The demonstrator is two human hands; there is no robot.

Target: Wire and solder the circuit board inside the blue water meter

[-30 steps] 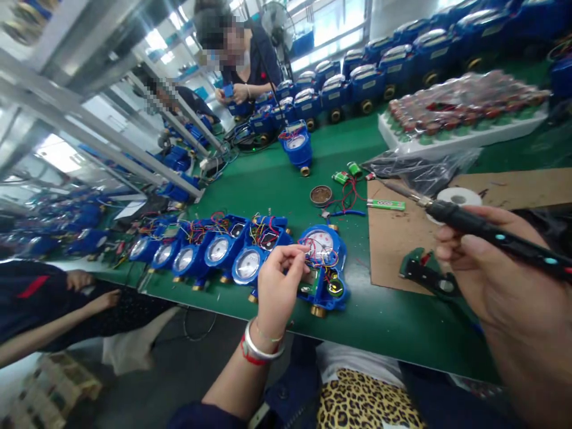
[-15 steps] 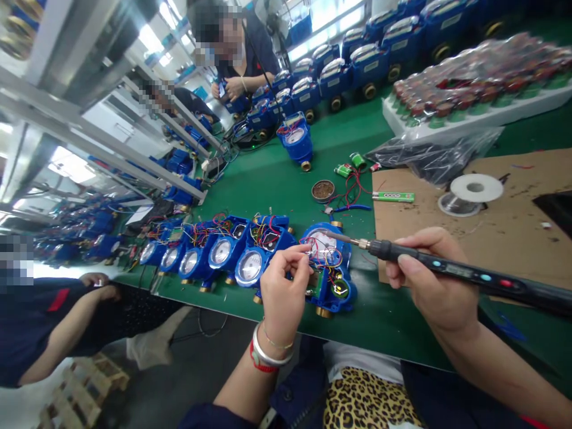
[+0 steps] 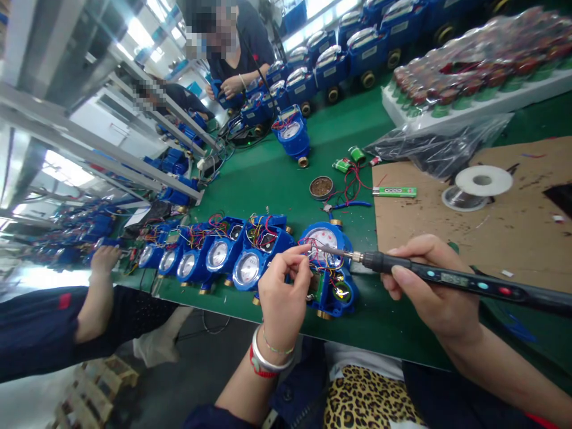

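Note:
My right hand [image 3: 435, 286] grips a black soldering iron [image 3: 429, 273] like a pen, its tip pointing left over the dial of a blue water meter [image 3: 328, 229]. My left hand [image 3: 286, 283] is pinched at the meter's left side, with thin wires [image 3: 333, 257] running up to its fingertips. The iron's tip lies close beside those fingertips; whether it touches a wire is too small to tell. Below the dial, the meter's open housing shows a green circuit board [image 3: 316, 286] and a round battery end [image 3: 342, 292]. A brass fitting [image 3: 324, 314] sticks out toward me.
A row of opened blue meters [image 3: 245, 269] stands to the left. Beyond lie a tin [image 3: 322, 187], blue-handled pliers [image 3: 353, 205], green batteries [image 3: 342, 165] and a solder spool [image 3: 478, 187] on cardboard [image 3: 420, 223]. Co-workers sit at left [image 3: 40, 322] and across the bench [image 3: 241, 53].
The soldering iron's tip has come down and left, closer to my left fingertips. My left hand stays nearly in place. The co-worker at left has reached an arm toward the bench.

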